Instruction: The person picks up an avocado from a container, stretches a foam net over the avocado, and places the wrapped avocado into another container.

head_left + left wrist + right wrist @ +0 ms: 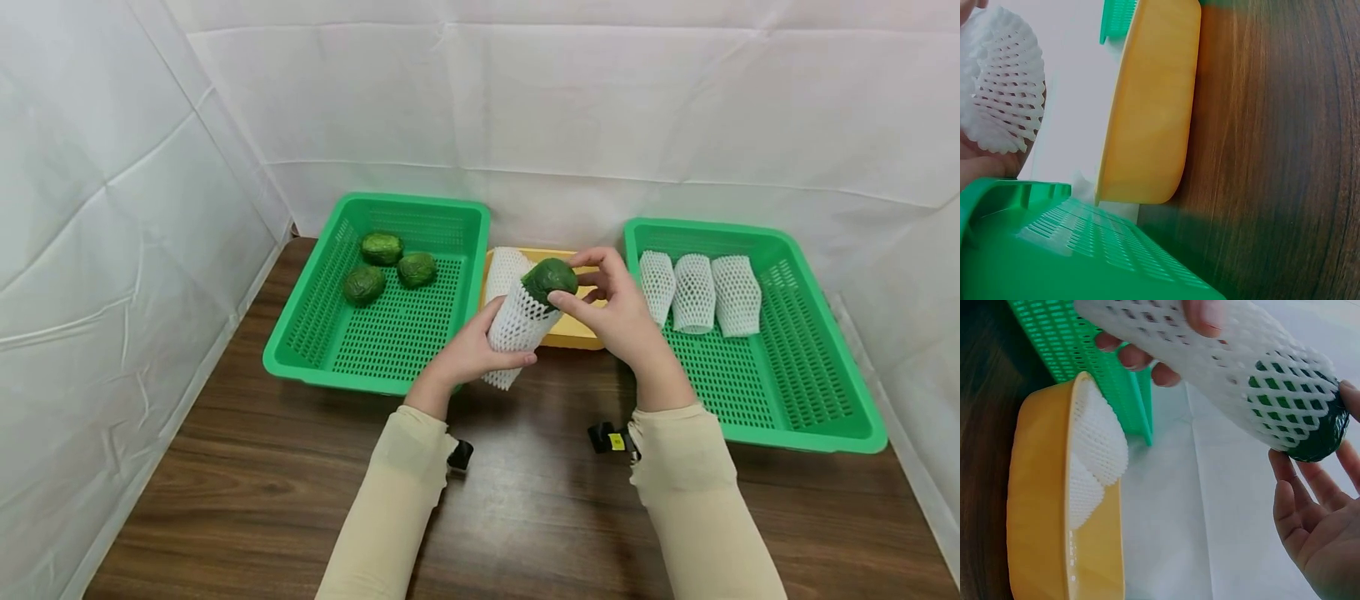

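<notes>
My left hand [472, 346] grips a white foam net sleeve [517, 327], its fingers and thumb around the lower part. A dark green avocado [552, 278] sits partly inside the sleeve's upper mouth, its rounded end sticking out. My right hand [624, 317] pinches that bare end between thumb and fingers. Seen from the right wrist, the net [1291, 394] stretches over part of the avocado [1322, 440], while the sleeve's other end hangs slack. In the left wrist view only the sleeve's open lower end [1010, 87] and a bit of the hand show.
On the left, a green basket [352, 382] contains three avocados [364, 286]. The green basket [787, 437] on the right has three net-wrapped pieces [693, 292]. Between them, behind my hands, a yellow tray [573, 337] bears more white sleeves [1094, 437]. White sheeting hangs behind the brown table [525, 500].
</notes>
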Demonstrator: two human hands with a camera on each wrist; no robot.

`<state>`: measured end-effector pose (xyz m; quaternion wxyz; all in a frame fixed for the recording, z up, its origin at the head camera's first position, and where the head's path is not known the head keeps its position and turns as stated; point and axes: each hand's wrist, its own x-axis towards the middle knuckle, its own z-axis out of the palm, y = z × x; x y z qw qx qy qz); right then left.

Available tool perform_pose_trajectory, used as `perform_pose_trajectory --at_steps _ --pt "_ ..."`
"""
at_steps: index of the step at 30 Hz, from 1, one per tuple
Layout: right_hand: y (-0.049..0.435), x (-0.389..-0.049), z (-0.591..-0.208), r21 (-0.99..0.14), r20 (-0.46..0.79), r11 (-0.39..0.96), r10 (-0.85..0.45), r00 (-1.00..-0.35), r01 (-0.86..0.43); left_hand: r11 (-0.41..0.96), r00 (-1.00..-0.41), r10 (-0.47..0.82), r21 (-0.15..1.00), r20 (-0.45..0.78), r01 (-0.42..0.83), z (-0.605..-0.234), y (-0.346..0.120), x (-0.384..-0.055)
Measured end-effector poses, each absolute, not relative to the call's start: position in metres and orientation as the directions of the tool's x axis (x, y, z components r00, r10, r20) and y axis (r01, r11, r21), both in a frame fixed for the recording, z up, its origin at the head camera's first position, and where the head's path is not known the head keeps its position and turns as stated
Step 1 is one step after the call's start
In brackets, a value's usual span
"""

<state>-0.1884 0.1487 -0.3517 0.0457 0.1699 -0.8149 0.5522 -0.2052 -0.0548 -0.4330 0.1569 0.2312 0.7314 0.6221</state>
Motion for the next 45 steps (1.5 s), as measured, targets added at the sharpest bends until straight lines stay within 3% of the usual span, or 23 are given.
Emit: perform_pose_trajectory --at_steps 15,20,27,45 --pt "0.145 -0.191 -0.359 -0.819 0.305 0.425 -0.246 -0.920 -0.385 0.073 -0.862 0.503 0.990 0.068 0.121 -0.428 -0.055 -0.204" --pt "0.140 -0.192 -0.357 -0.831 0.268 0.421 -0.269 -0.925 -0.363 0.069 -0.856 0.511 0.990 0.071 0.123 -0.433 -0.056 -0.205" --pt "0.133 -0.194 -0.357 -0.855 0.229 0.431 -0.184 -0.956 -0.288 0.054 -0.843 0.534 0.994 0.055 0.099 -0.433 -0.057 -0.205" --pt "0.130 -0.197 -0.369 -0.809 0.261 0.489 -0.198 -0.945 -0.326 0.009 -0.850 0.522 0.995 0.077 0.096 -0.433 -0.058 -0.205"
